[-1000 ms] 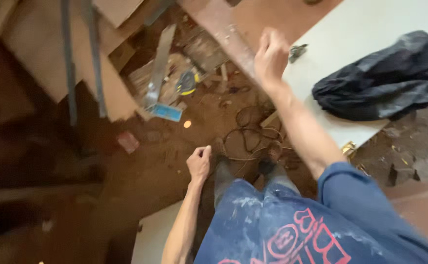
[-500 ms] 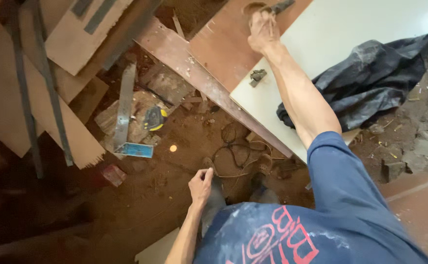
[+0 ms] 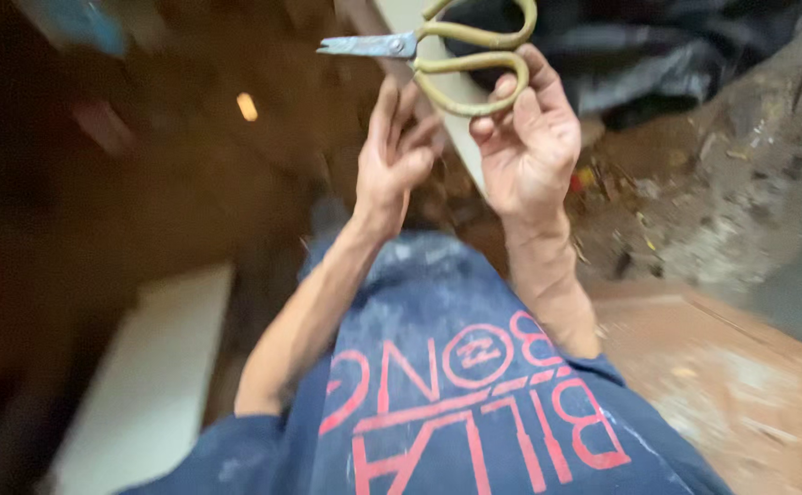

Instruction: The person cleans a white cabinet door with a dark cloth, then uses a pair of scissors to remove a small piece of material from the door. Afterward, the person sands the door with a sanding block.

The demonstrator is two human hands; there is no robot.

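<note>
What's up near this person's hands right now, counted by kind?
Scissors, yellowish handles, in the right hand, left hand touching below: 1
Dark plastic sheet: 1
White boards: 2, the second behind the scissors
Total: 4

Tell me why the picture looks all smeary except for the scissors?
In the head view, the scissors and the right hand holding them look fairly sharp; the left hand is slightly soft; the dim floor on the left is streaked with motion blur, and the black plastic sheet behind is out of focus.
</note>
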